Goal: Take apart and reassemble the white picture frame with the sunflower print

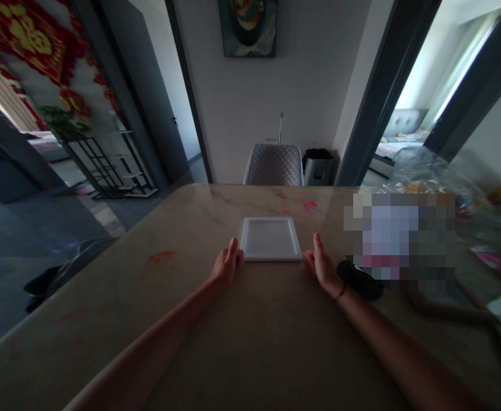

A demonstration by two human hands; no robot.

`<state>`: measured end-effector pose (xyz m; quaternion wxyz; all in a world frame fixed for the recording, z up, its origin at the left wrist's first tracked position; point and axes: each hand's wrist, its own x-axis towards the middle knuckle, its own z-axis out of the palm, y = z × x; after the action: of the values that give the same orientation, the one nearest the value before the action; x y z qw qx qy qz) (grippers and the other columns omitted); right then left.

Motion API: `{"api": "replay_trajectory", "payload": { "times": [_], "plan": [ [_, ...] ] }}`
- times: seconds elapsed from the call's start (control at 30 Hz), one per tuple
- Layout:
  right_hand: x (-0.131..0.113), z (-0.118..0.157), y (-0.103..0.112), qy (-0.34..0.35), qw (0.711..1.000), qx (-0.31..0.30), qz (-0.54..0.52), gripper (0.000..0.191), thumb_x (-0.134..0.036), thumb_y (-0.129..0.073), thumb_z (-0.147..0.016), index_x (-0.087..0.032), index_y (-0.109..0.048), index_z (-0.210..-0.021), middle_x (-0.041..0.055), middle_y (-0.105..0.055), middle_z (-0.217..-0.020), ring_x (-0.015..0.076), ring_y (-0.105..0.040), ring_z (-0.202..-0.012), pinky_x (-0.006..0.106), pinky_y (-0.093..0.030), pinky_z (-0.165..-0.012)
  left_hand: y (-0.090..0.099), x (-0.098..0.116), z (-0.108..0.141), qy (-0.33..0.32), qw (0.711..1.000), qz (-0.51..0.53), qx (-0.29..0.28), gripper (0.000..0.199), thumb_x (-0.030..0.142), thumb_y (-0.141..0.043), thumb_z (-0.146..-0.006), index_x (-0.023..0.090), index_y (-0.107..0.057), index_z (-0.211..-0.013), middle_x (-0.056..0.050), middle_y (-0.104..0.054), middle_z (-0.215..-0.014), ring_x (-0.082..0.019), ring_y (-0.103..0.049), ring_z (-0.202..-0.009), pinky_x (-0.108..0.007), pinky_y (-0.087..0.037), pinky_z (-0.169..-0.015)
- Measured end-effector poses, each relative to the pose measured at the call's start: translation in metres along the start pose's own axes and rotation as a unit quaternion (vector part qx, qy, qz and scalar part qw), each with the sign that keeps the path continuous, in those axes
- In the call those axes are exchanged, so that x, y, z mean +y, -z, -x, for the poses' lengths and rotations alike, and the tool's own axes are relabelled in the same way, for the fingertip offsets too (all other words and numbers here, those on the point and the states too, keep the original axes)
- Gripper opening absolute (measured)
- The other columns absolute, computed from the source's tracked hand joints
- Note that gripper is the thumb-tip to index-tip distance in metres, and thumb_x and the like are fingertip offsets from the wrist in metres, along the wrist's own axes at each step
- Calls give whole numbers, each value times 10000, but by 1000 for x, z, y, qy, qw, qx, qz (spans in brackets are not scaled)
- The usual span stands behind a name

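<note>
Tray (271, 240) lies flat on the table (259, 331) between my left hand (228, 264) and right hand (320, 267), both curled with thumbs up by its near corners, touching or not I cannot tell, so any contact is best made level and evenly

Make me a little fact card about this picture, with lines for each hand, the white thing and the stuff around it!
Left hand: thumb up, by the left side of the white tray; touching is hard to tell
Right hand: thumb up, by the tray's right side; touching unclear too
White tray: flat on the table, between the hands
Beside right wrist: black object
Beyond table: quilted chair
On wall: picture
</note>
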<state>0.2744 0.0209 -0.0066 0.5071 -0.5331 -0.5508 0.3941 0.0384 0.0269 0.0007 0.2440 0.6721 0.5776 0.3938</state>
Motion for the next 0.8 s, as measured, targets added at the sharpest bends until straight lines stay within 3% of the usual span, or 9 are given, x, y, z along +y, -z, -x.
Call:
{"api": "replay_trajectory", "payload": {
  "times": [0.1, 0.17, 0.27, 0.37, 0.47, 0.57, 0.67, 0.8],
  "plan": [
    [2, 0, 0, -37, 998, -48, -34, 647, -691, -82, -789, -233, -216, -351, -54, -200, -332, 75, -206, -316, 237, -179, -360, 0, 0, 0, 4, 1000, -3, 1, 680, 585, 5, -831, 202, -330, -381, 25, -306, -373, -106, -344, -393, -236, -325, -462],
    [3, 2, 1, -36, 998, -30, -30, 634, -687, -114, -791, -233, -222, -362, -57, -197, -339, 79, -214, -326, 242, -177, -372, 1, 0, -1, 10, 1000, -13, 23, 684, 559, 26, -841, 201, -396, -438, 13, -387, -411, -115, -406, -424, -240, -360, -481],
    [3, 3, 4, -11, 998, 65, 12, 585, -658, -183, -805, -239, -231, -400, -59, -216, -360, 92, -257, -350, 252, -217, -400, 1, -2, -3, 11, 997, -43, 69, 601, 573, -107, -846, 179, -549, -744, -45, -602, -701, -156, -564, -657, -273, -442, -617],
    [6, 0, 6, 43, 978, 164, 119, 519, -598, -228, -826, -232, -362, -484, -29, -383, -443, 130, -404, -450, 269, -322, -492, -1, -8, -5, 8, 991, -92, 96, 525, 596, -346, -790, 170, -505, -1051, -120, -578, -1105, -235, -520, -1042, -378, -393, -880],
    [11, -2, 2, 107, 951, 146, 249, 463, -527, -274, -840, -191, -552, -683, 53, -573, -672, 192, -535, -700, 313, -391, -683, -5, -12, -6, 9, 987, -142, 79, 492, 577, -414, -779, 203, -517, -1082, -126, -530, -1225, -280, -384, -1218, -468, -254, -1001],
    [15, -2, -5, 120, 914, 146, 359, 420, -465, -359, -833, -138, -613, -909, 128, -612, -881, 242, -534, -904, 359, -367, -814, -9, -12, -6, 14, 983, -178, 44, 489, 570, -389, -802, 198, -547, -1078, -132, -509, -1270, -304, -326, -1266, -516, -190, -1024],
    [15, 0, -10, 97, 890, 140, 424, 385, -440, -419, -821, -139, -639, -916, 148, -602, -952, 259, -526, -945, 374, -360, -836, -8, -8, -6, 16, 980, -198, 15, 523, 562, -379, -813, 175, -541, -1126, -138, -476, -1307, -309, -314, -1275, -533, -162, -1032],
    [16, -1, -8, 99, 895, 97, 423, 330, -424, -477, -791, -163, -659, -879, 128, -604, -968, 251, -535, -934, 373, -380, -835, -5, -4, -6, 17, 979, -204, -1, 437, 478, -440, -814, 192, -562, -1121, -111, -463, -1326, -297, -342, -1261, -531, -142, -1041]
  ]
}}
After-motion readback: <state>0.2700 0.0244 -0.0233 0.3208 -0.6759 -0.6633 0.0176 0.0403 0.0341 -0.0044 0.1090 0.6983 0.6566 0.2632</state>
